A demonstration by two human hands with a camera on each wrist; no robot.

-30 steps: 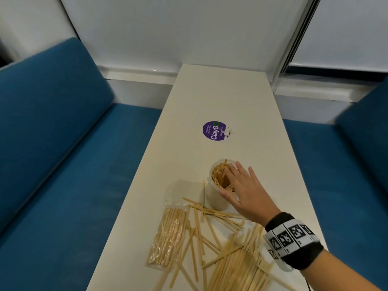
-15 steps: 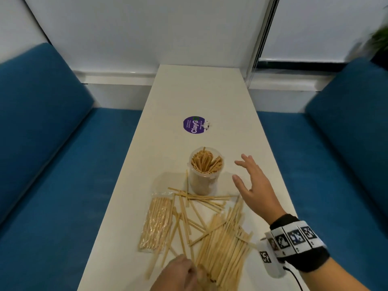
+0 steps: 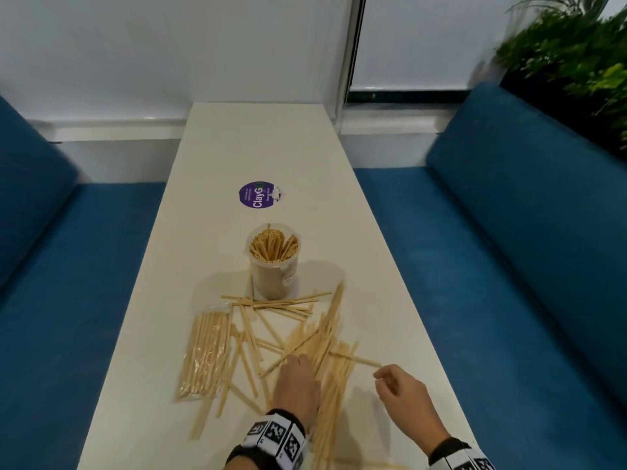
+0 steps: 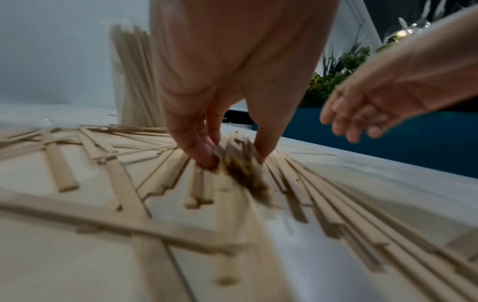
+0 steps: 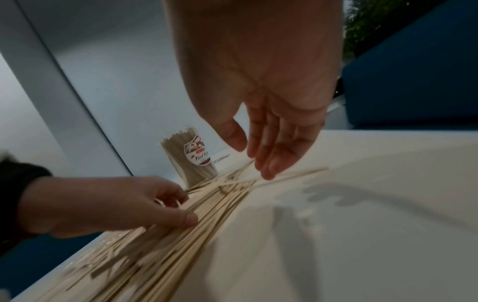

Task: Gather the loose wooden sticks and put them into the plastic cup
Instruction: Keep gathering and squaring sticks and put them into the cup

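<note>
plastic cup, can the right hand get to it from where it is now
Probably yes. The right hand hangs open and empty over the table, nearer than the plastic cup. Between them lie only flat loose wooden sticks, and the left hand stays low on that pile.

My left hand (image 3: 296, 388) covers the sticks (image 3: 325, 337) it pinches, and in the left wrist view that bunch is a brown smear; I cannot count them; the pile runs off the bottom edge of the head view; the cup (image 4: 134, 81) is half behind my palm there; its label (image 5: 198, 152) is too blurred to read fully; my right hand (image 3: 403, 398) is motion-blurred.
</note>
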